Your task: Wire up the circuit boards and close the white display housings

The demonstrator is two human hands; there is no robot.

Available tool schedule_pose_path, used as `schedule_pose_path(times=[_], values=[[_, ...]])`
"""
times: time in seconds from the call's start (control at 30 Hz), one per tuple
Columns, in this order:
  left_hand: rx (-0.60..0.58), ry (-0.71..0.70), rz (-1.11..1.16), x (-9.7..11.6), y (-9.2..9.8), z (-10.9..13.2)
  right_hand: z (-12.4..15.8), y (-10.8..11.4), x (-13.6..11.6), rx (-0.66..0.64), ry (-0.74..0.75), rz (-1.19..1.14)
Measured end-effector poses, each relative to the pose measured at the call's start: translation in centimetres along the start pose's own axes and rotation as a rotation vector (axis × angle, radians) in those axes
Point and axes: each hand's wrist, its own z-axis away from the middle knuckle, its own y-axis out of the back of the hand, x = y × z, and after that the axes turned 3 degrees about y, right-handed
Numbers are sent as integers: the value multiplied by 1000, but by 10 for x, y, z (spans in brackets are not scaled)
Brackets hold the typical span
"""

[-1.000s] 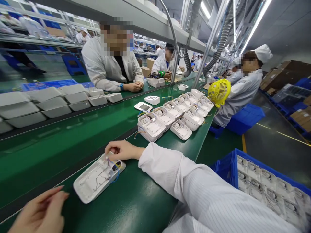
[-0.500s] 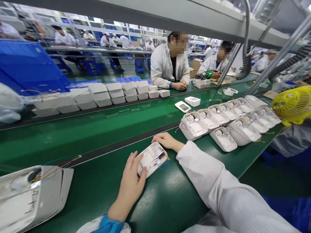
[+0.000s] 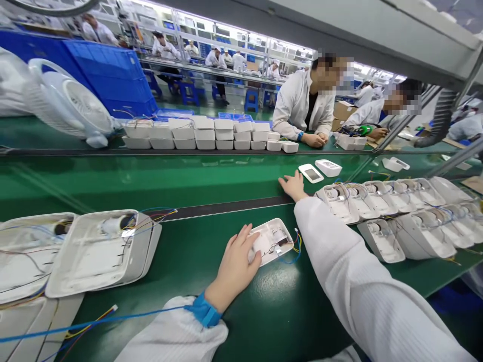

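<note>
My left hand (image 3: 236,266) rests on the near end of a white plastic housing (image 3: 272,240) that lies open on the green bench (image 3: 196,261), with coloured wires spilling from its right end. My right hand (image 3: 292,185) is stretched out past it, fingers spread, palm down on the green conveyor belt (image 3: 151,181), just left of a white display unit (image 3: 311,173). It holds nothing. A second display unit (image 3: 328,167) lies beside the first.
A row of open white housings (image 3: 400,211) with wires fills the bench on the right. More wired housings (image 3: 94,251) lie at the near left. White casings (image 3: 211,134) line the far side. A white fan (image 3: 75,108) stands far left. People in white coats sit opposite.
My view has swung left. My right hand has left the housing and reached forward onto the belt near the display unit. My left hand stays on the housing.
</note>
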Motion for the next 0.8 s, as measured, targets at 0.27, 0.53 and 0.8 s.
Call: schedule_pose_path(times=[0.27, 0.53, 0.8], values=[[-9, 18, -3, 1, 0, 0, -35, -3, 19, 55, -368, 128], [29, 28, 19, -1, -1, 0, -26, -6, 12, 151, -177, 106], [-30, 37, 68, -1, -1, -1, 40, -1, 1, 278, 222, -157]])
